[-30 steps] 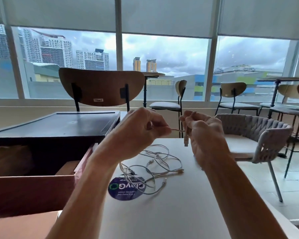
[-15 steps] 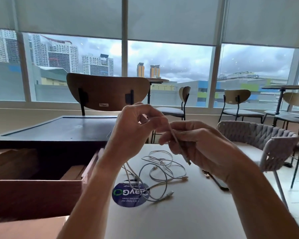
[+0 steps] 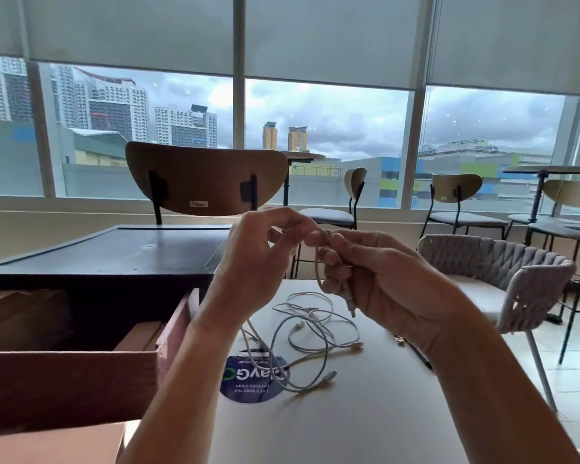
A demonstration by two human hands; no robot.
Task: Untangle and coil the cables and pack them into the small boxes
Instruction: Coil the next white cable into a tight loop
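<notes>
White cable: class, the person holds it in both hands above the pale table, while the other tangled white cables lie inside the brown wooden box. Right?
No. The head view shows the left hand and right hand holding the white cable above the pale table, but the other tangled white cables lie on that table, outside the brown wooden box.

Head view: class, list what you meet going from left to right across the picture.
Brown box → left hand → cable loop gripped by both hands → right hand → woven chair.

Matt table (image 3: 365, 413), wood chair-back (image 3: 205, 177).
</notes>
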